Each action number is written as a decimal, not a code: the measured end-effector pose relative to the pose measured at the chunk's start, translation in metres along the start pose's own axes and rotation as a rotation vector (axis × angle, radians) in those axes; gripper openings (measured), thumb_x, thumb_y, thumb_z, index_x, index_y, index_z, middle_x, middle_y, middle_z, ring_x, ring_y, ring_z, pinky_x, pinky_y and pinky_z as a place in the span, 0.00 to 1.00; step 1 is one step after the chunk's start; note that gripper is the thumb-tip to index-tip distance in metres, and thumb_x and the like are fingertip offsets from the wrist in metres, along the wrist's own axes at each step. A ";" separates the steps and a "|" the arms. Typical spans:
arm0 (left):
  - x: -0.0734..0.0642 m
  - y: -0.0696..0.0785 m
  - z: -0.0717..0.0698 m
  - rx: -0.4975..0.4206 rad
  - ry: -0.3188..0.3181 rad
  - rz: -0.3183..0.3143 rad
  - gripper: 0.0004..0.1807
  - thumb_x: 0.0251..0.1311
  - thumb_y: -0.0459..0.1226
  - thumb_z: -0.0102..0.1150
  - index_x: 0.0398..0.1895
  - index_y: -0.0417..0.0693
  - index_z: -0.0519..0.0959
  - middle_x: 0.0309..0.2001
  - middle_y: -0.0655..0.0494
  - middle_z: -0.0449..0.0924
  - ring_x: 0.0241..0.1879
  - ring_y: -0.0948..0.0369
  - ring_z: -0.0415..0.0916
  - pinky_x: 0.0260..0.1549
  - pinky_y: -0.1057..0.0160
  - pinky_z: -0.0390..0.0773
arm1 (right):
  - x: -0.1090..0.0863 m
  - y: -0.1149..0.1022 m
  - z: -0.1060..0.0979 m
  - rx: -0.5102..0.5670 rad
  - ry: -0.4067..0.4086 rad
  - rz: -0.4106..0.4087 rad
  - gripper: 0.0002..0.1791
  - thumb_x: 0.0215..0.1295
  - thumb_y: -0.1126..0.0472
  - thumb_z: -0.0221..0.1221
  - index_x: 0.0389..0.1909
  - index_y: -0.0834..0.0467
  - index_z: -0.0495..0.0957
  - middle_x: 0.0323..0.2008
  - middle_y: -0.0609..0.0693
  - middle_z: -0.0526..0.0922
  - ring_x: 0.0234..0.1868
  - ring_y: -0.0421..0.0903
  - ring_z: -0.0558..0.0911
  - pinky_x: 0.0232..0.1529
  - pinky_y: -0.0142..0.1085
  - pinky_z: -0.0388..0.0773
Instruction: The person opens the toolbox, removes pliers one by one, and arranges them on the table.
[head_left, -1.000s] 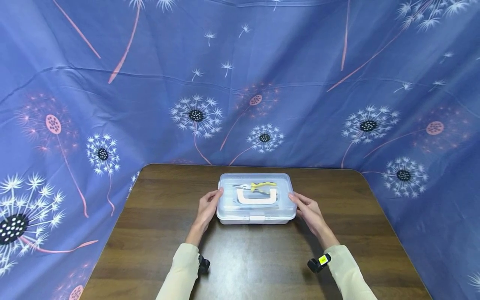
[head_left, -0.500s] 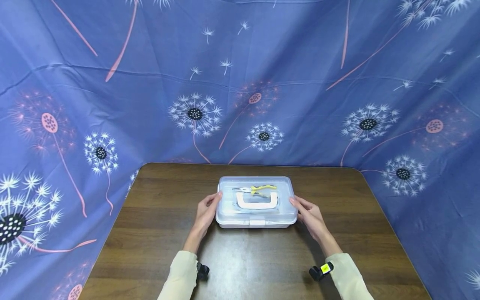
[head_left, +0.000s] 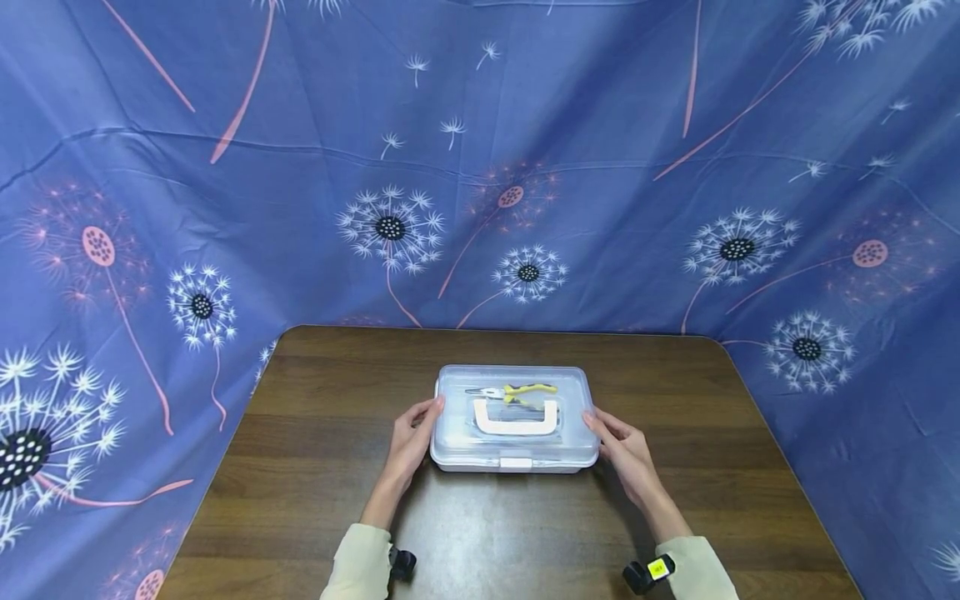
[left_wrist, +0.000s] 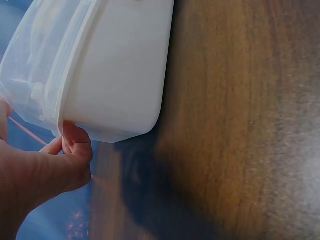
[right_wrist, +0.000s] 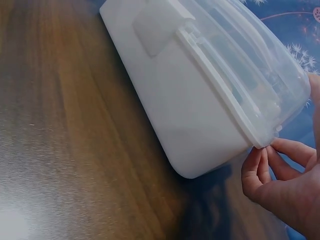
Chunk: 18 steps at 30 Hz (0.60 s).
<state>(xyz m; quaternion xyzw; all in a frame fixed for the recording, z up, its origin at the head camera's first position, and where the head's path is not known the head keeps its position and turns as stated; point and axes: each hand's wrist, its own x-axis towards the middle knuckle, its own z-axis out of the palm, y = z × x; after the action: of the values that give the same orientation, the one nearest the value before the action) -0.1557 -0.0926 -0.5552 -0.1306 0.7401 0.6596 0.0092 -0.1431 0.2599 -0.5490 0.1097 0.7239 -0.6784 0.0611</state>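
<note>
While the clear-lidded, rectangular white plastic box (head_left: pixel 517 448) rests on the brown wooden surface (head_left: pixel 480 533), my left hand (head_left: pixel 408 446) and my right hand (head_left: pixel 628 454) pinch it at its two short ends

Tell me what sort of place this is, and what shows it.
Probably an indoor tabletop workspace set up for recording: a brown table, a blue dandelion-print cloth hung behind it, and black wrist-worn devices.

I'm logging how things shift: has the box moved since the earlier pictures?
Yes. In the head view, the box has moved toward the viewer, widening the gap to the table's far edge.
</note>
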 end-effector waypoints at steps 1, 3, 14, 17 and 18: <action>-0.001 -0.001 0.000 0.000 -0.001 0.001 0.33 0.66 0.59 0.63 0.61 0.43 0.81 0.51 0.47 0.81 0.48 0.56 0.75 0.48 0.60 0.74 | -0.002 0.000 0.000 -0.004 0.007 0.000 0.35 0.74 0.49 0.62 0.72 0.67 0.69 0.69 0.65 0.71 0.52 0.33 0.81 0.50 0.31 0.81; -0.004 -0.002 0.000 -0.006 -0.004 0.005 0.32 0.67 0.58 0.63 0.61 0.43 0.82 0.51 0.47 0.81 0.47 0.58 0.75 0.47 0.61 0.75 | -0.006 0.001 0.000 -0.012 0.017 -0.001 0.34 0.74 0.49 0.62 0.71 0.67 0.69 0.69 0.65 0.72 0.51 0.33 0.80 0.49 0.31 0.80; -0.024 -0.004 -0.003 -0.039 -0.013 -0.002 0.29 0.70 0.54 0.62 0.62 0.42 0.81 0.54 0.46 0.81 0.39 0.61 0.77 0.35 0.65 0.77 | -0.028 0.003 0.002 -0.039 0.059 0.015 0.33 0.75 0.49 0.61 0.71 0.66 0.70 0.68 0.65 0.72 0.50 0.33 0.80 0.49 0.30 0.80; -0.029 -0.005 -0.003 -0.026 -0.007 -0.004 0.29 0.69 0.55 0.62 0.61 0.43 0.81 0.53 0.47 0.82 0.40 0.61 0.77 0.36 0.65 0.77 | -0.033 0.005 0.002 -0.048 0.066 0.012 0.34 0.75 0.49 0.61 0.71 0.66 0.70 0.68 0.65 0.72 0.50 0.33 0.80 0.49 0.29 0.79; -0.031 -0.005 -0.004 -0.026 -0.005 -0.006 0.29 0.69 0.55 0.62 0.61 0.43 0.82 0.53 0.47 0.82 0.40 0.61 0.76 0.36 0.65 0.77 | -0.034 0.006 0.002 -0.051 0.070 0.011 0.34 0.74 0.48 0.61 0.72 0.65 0.70 0.68 0.65 0.72 0.50 0.33 0.80 0.49 0.29 0.79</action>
<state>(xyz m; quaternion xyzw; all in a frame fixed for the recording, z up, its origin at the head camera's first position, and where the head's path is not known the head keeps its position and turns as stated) -0.1245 -0.0910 -0.5539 -0.1315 0.7309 0.6696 0.0114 -0.1085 0.2558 -0.5468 0.1357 0.7421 -0.6551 0.0423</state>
